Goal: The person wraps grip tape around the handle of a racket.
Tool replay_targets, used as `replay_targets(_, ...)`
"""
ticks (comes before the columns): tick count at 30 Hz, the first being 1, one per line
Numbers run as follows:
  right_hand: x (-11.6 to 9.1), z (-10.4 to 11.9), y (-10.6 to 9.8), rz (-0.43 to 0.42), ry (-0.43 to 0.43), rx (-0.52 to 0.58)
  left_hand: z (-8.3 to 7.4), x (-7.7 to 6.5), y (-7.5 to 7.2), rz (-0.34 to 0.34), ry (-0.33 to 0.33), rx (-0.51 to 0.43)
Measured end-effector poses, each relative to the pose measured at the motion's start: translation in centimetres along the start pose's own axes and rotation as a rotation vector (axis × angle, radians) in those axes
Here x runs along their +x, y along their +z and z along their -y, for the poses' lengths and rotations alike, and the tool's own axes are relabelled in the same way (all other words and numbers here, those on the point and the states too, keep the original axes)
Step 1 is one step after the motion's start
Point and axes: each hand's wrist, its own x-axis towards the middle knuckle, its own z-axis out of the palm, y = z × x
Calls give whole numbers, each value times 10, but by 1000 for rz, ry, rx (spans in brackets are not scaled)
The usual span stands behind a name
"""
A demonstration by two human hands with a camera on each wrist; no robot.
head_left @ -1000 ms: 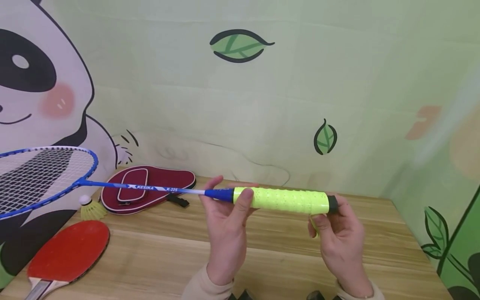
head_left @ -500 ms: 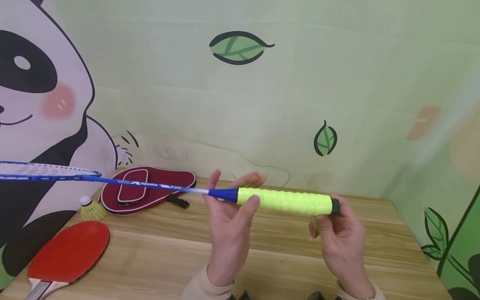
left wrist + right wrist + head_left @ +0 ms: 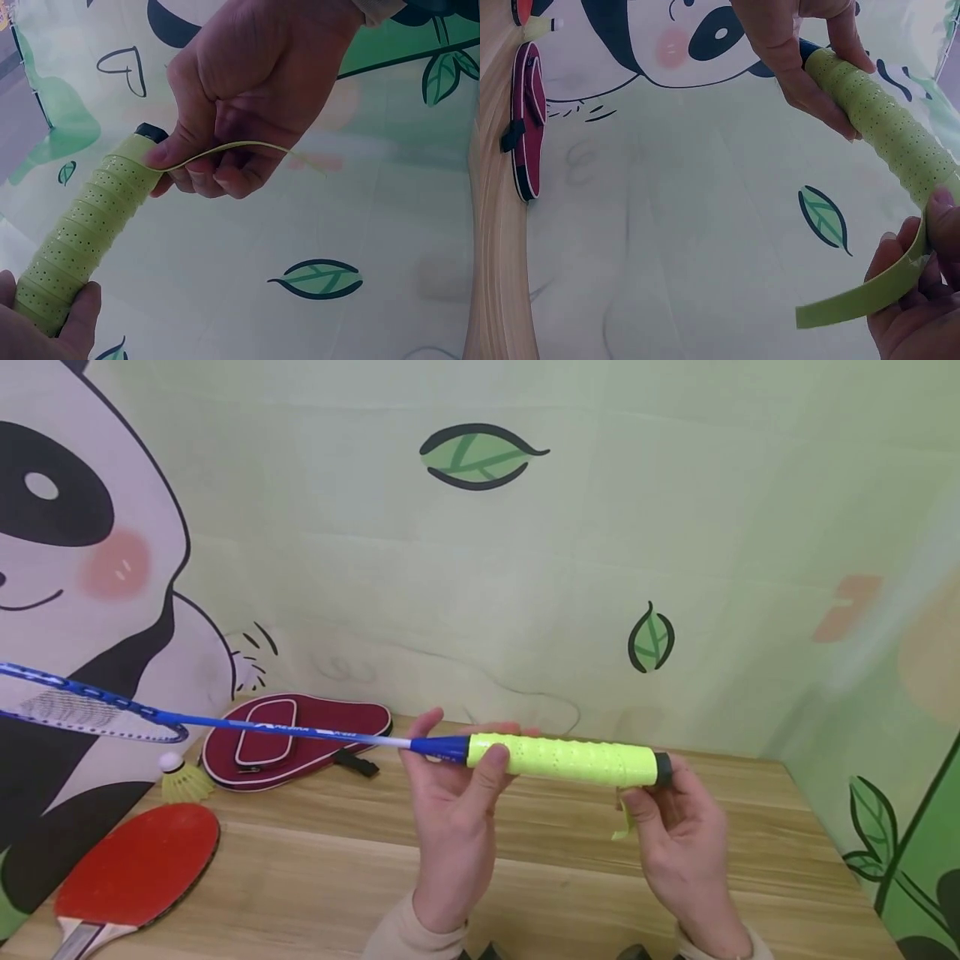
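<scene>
A blue badminton racket (image 3: 438, 748) is held level above the table, its head cut off at the head view's left edge. Yellow-green perforated overgrip tape (image 3: 566, 760) is wound in overlapping turns along the handle, up to the black butt cap (image 3: 663, 769). My left hand (image 3: 453, 827) grips the racket where the blue cone meets the handle, thumb in front. At the butt end, my right hand (image 3: 686, 843) pinches the tape between thumb and fingers. From this pinch the loose tape end (image 3: 855, 301) trails free in the right wrist view.
On the wooden table (image 3: 300, 877) lie a red table tennis paddle (image 3: 138, 864) at the left and a maroon racket case (image 3: 300, 739) behind. A yellow shuttlecock (image 3: 183, 777) stands between them. A panda-patterned cloth (image 3: 562, 543) closes off the back.
The racket has rolled about its shaft, its head passing from wide to edge-on to tilted the other way. The loose tape end now shows below my right thumb.
</scene>
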Motion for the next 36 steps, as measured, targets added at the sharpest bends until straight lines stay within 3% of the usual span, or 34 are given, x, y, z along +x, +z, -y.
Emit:
replay_targets(4,1,-2,0,5,-22,54,0,0,0,-25,-15,11)
replay_targets(9,4,-9,1,28,-175,193,0,0,-1,-38,-31,27)
replay_targets(12,5,-10,3,23,-215,201,0,0,-1,-58,-36,44)
replay_targets(19,3,-8,5,33,-203,230,-1,1,0,-158,-66,102)
replay_targets(27,3,-5,7,55,-194,249,1,3,0,-190,-70,115)
replay_targets(32,3,-4,8,76,-195,288,1,2,0,-194,-89,112)
replay_targets(36,2,-3,6,49,-178,276,1,1,1,-116,-95,42)
